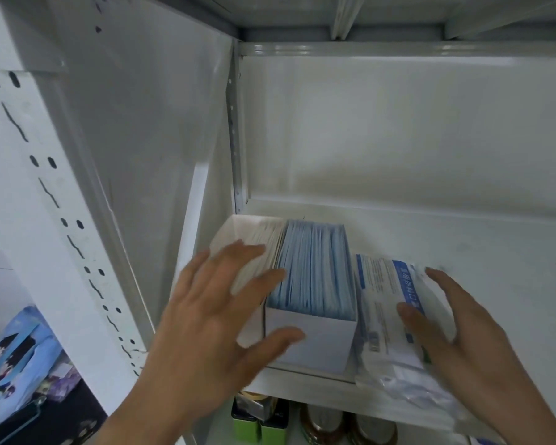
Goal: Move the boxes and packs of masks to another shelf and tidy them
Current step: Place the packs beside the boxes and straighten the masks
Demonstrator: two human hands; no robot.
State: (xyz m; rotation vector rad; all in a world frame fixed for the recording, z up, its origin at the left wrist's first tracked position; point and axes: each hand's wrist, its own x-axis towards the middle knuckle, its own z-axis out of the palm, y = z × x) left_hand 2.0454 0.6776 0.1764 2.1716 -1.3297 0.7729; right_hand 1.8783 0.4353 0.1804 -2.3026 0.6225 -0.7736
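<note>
Two open boxes stand side by side at the left front of a white metal shelf [463,252]. The left box [238,229] holds white masks, and the right box [315,277] holds blue masks. My left hand [212,316] hovers over the two boxes with its fingers spread, and whether it touches them is unclear. To the right of the boxes lies a clear plastic pack of masks [385,303] with blue printing, overhanging the shelf's front edge. My right hand [456,326] rests on the pack with straight fingers, thumb on top.
The shelf's white side wall [148,139] stands close to the left box. A perforated upright [45,187] runs down the left. Green tins [257,419] and jars [328,422] sit on the shelf below. A blue printed bag [16,354] lies at the lower left.
</note>
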